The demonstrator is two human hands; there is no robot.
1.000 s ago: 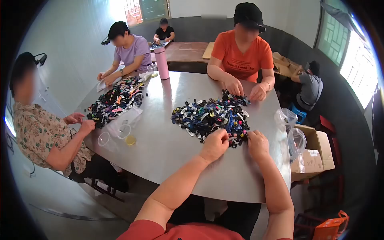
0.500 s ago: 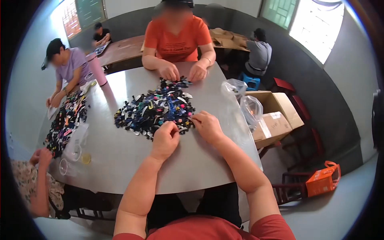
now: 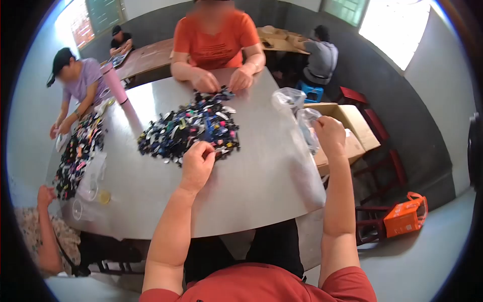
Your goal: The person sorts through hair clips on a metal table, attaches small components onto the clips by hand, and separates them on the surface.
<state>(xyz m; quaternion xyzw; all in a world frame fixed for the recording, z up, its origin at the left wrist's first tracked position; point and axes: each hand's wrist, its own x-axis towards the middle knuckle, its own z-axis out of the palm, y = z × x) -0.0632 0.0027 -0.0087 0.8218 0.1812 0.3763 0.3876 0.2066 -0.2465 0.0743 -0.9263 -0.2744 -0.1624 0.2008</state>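
A heap of small hair clips (image 3: 188, 131), mostly dark with white, blue, pink and yellow ones, lies on the metal table (image 3: 251, 186). At the heap's near edge is my left hand (image 3: 198, 163), its thumb and forefinger pinched together; whatever they hold is too small to make out. My right hand (image 3: 332, 135) is over the open cardboard box (image 3: 359, 128) at the table's right side, beside the clear plastic bags (image 3: 306, 128). Its fingers are curled together, and anything between them cannot be made out.
Across the table a person in orange (image 3: 216, 43) has both hands at the heap's far end. A second clip heap (image 3: 80, 151), a pink bottle (image 3: 114, 84) and clear cups (image 3: 77, 209) are at the left. An orange bag (image 3: 402, 219) rests at the lower right.
My right hand has left the heap and moved right, over to the box and plastic bags. My left hand stays at the heap's near edge. The view has swung to the right.
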